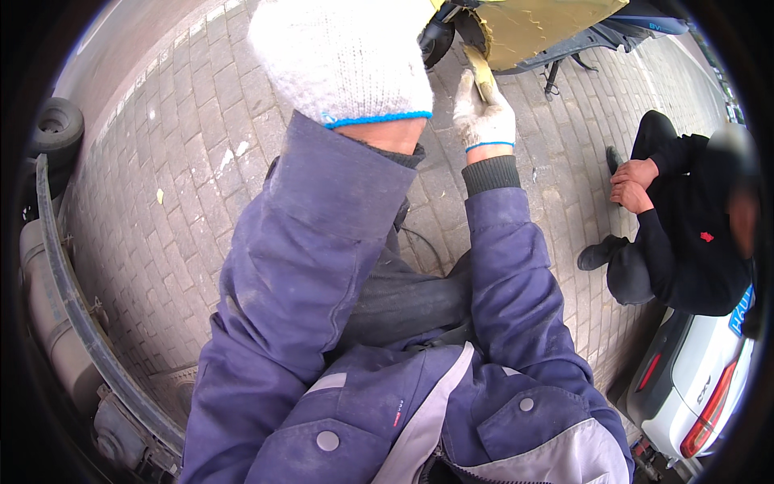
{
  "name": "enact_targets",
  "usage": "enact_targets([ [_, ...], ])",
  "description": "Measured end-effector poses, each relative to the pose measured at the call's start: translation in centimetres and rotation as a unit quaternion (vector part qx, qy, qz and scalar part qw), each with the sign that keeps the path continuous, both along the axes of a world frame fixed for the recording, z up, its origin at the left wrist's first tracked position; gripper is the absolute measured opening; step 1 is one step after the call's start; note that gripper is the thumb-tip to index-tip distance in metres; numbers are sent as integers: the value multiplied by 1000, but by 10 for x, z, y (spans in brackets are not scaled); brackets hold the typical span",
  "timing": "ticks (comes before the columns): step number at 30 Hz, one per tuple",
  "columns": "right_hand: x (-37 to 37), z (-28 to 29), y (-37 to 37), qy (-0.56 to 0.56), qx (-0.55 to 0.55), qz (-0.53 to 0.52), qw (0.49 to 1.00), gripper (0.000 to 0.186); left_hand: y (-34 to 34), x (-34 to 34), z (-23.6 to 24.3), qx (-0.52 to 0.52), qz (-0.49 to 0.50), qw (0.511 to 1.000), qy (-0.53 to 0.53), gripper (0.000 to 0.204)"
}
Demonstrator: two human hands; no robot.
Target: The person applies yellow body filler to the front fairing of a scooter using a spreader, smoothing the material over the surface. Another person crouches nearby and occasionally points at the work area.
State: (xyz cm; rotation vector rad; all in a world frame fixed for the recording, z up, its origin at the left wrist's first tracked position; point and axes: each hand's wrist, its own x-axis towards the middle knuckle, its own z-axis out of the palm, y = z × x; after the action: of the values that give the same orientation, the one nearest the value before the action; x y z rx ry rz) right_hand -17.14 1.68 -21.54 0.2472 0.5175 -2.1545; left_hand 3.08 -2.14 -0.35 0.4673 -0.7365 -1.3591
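Observation:
My left hand (347, 64), in a white knit glove with a blue cuff edge, looms large at the top. Its fingers run out of the picture, so what they do is hidden. Farther right, my right hand (485, 121), in a similar soiled glove, is closed on a flat yellowish strip (481, 73). The strip's far end meets the ragged edge of a yellow foam-like piece (540, 32). That piece lies over a dark two-wheeler (592, 39), which is partly cut off at the top. Whether the strip is joined to it, I cannot tell.
A person in black (685, 218) crouches at the right, hands together. Behind them stands a white car (685, 387). At the left are a wheel (58, 129), a curved metal rail (76, 306) and a cylindrical tank (48, 282). Brick paving (185, 194) lies below me.

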Motion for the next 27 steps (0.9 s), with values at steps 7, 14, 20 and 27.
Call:
enact_targets([
  [7, 21, 44, 16, 236, 1, 19, 971, 33, -7, 2, -7, -17, -9, 1000, -1, 46],
  [14, 48, 101, 28, 400, -8, 36, 916, 32, -21, 8, -12, -25, -37, 999, 10, 46],
  [20, 71, 139, 33, 452, -1, 52, 890, 33, -21, 6, -10, -4, -4, 1000, 7, 47],
  [27, 89, 152, 68, 213, -18, 153, 965, 39, -14, 13, 15, 8, -4, 1000, -19, 49],
])
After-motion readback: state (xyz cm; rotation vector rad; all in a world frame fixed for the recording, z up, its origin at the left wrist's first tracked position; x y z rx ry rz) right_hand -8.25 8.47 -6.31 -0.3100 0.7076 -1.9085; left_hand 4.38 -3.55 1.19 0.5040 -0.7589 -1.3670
